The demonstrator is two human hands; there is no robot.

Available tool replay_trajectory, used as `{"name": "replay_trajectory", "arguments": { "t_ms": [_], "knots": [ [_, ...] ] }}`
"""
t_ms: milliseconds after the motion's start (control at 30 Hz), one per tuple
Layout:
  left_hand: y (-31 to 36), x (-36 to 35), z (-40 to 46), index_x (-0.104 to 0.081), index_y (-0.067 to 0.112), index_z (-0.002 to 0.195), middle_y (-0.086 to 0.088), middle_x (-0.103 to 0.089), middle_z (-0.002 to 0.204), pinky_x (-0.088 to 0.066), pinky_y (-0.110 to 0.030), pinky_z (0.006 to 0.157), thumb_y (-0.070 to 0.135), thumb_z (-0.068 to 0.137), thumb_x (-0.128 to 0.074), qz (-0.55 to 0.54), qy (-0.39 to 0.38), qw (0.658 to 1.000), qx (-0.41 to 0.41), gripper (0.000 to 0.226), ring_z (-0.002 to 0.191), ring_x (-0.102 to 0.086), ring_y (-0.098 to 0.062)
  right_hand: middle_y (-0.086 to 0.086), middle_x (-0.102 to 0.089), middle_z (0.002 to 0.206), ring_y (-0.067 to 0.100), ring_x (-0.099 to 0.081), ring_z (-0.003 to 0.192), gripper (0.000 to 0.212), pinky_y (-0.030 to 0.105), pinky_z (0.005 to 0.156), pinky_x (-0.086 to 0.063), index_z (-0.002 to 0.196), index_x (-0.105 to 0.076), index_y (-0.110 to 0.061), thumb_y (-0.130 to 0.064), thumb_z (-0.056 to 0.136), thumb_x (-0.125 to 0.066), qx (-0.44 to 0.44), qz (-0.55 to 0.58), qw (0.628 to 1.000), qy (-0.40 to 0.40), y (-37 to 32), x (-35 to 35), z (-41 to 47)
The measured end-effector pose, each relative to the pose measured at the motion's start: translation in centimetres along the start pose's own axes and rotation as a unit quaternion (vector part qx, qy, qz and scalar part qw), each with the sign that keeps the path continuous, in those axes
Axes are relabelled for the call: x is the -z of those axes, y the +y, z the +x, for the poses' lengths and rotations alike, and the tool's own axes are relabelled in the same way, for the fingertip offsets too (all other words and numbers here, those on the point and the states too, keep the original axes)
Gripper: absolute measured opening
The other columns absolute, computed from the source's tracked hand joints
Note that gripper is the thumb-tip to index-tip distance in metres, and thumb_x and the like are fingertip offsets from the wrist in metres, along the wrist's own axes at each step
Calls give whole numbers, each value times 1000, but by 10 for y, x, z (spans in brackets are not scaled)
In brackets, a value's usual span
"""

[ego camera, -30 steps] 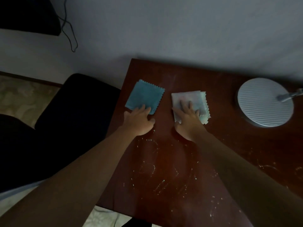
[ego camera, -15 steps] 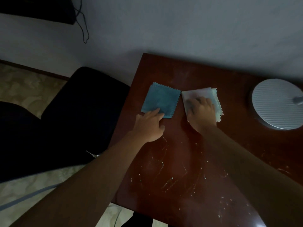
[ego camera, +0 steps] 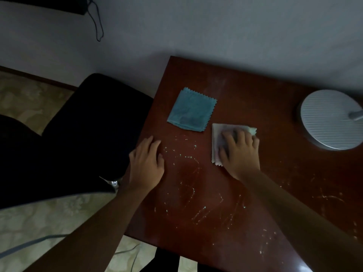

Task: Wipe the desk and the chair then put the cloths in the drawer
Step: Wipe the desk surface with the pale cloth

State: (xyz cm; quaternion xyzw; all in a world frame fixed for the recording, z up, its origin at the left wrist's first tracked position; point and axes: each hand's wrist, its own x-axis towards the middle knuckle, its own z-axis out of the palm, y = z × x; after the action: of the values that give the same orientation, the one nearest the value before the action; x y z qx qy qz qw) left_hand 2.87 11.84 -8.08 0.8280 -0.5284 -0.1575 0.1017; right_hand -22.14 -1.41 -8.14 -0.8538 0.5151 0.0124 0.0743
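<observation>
Right hand lies flat, fingers spread and straight, pressing the white cloth onto the desk mid-surface, presumably to wipe the pale smears toward the near edge. Left hand rests at the desk's left edge, fingers relaxed, holding nothing; likely bracing. Blue cloth lies flat and untouched toward the far left corner, just beside the white one. Black chair abuts the left edge. Lamp base sits at the right edge. Drawer not visible.
</observation>
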Motion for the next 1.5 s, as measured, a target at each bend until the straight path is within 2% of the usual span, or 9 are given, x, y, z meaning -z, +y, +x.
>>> {"name": "replay_trajectory", "arguments": {
  "t_ms": [100,267,500,667,800,967,1100,1333,1500],
  "knots": [
    [14,-4,15,-51,13,139,-9,-46,150,-32,-47,108,20,95,-53,-4,18,996,-84,45,140,-41,-25,20,-47,140,38,-36,135,50,54,112,-29,131,-53,-10,-40,94,-42,36,10,999,15,1,-8,5],
    [62,-11,64,-40,19,149,-3,-34,159,-24,-44,110,29,100,-48,33,-46,987,-149,51,148,-26,-18,16,-19,161,30,-7,151,64,46,122,-4,151,-32,-10,-45,97,-22,44,63,997,-14,4,-17,32],
    [97,4,137,-37,28,151,7,-27,162,-18,-44,113,32,99,-47,-12,-139,983,-115,53,149,-22,-12,16,-24,159,31,-14,150,60,50,118,-14,150,-35,-11,-40,100,-22,35,106,994,18,1,-19,47],
    [45,11,85,-60,25,129,5,-56,139,-20,-31,103,21,96,-56,-102,-3,993,-57,34,130,-48,-14,14,-51,142,33,-33,142,42,52,103,-28,130,-60,-9,-29,95,-48,98,67,987,111,-2,-21,40],
    [-21,-4,19,-64,15,120,-6,-56,137,-24,-36,103,14,89,-56,-57,88,994,-14,32,129,-50,-22,10,-63,119,32,-46,117,30,48,88,-37,107,-73,-14,-20,81,-61,113,95,972,183,-6,-20,49],
    [-26,-24,2,-53,7,135,-12,-45,150,-34,-47,108,23,98,-41,-30,87,995,-27,42,144,-35,-26,13,-60,123,34,-51,113,34,47,90,-40,113,-71,-13,-16,82,-56,60,176,967,175,-18,-29,43],
    [-24,-24,4,-50,5,136,-13,-44,151,-37,-47,109,24,97,-41,-42,82,996,-3,44,143,-36,-27,16,-58,128,37,-52,118,35,43,99,-37,108,-72,-8,-9,77,-57,113,223,958,139,-43,-32,21],
    [-28,-28,4,-51,7,135,-11,-45,150,-42,-49,105,23,96,-46,-38,88,995,-10,43,143,-38,-26,20,-59,125,39,-50,122,35,50,98,-40,102,-73,-5,6,74,-55,141,251,947,144,-66,-36,20],
    [-29,-29,4,-53,8,133,-9,-45,150,-40,-47,107,25,95,-45,-57,102,993,-19,43,143,-37,-24,21,-55,129,38,-48,124,43,47,106,-36,114,-68,-4,-4,75,-50,191,210,954,100,-84,-32,45]
  ]
}}
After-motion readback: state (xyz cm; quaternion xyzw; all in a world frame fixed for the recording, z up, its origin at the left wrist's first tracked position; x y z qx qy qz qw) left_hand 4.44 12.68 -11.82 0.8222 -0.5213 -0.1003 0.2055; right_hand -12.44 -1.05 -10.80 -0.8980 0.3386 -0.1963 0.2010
